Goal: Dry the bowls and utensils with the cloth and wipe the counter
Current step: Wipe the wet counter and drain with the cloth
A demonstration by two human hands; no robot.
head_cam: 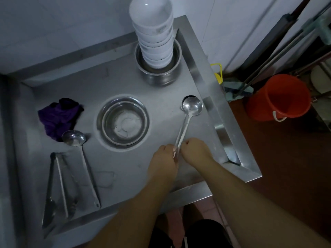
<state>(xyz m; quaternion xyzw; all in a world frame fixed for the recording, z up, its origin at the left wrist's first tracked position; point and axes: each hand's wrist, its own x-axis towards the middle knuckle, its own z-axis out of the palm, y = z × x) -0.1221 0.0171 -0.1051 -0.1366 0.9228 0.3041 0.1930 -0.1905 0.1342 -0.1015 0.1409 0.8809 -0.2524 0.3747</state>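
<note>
both hands, left hand [163,158] and right hand [196,151], are pinching the handle end of the long shiny steel ladle [191,107], its bowl lying on the steel tabletop [161,97]. it is looking stiff, light, likely slippery when wet; the purple crumpled cloth [58,117] is lying well apart.

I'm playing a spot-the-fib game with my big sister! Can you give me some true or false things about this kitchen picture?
1. Both hands hold the ladle by its handle. True: the left hand and right hand pinch it.
2. The purple cloth is in a hand. False: it lies on the counter, untouched.
3. White bowls are stacked in a metal pot. True.
4. The tongs lie inside the metal bowl. False: they lie on the counter.
5. The bucket is blue. False: it's red.
</note>
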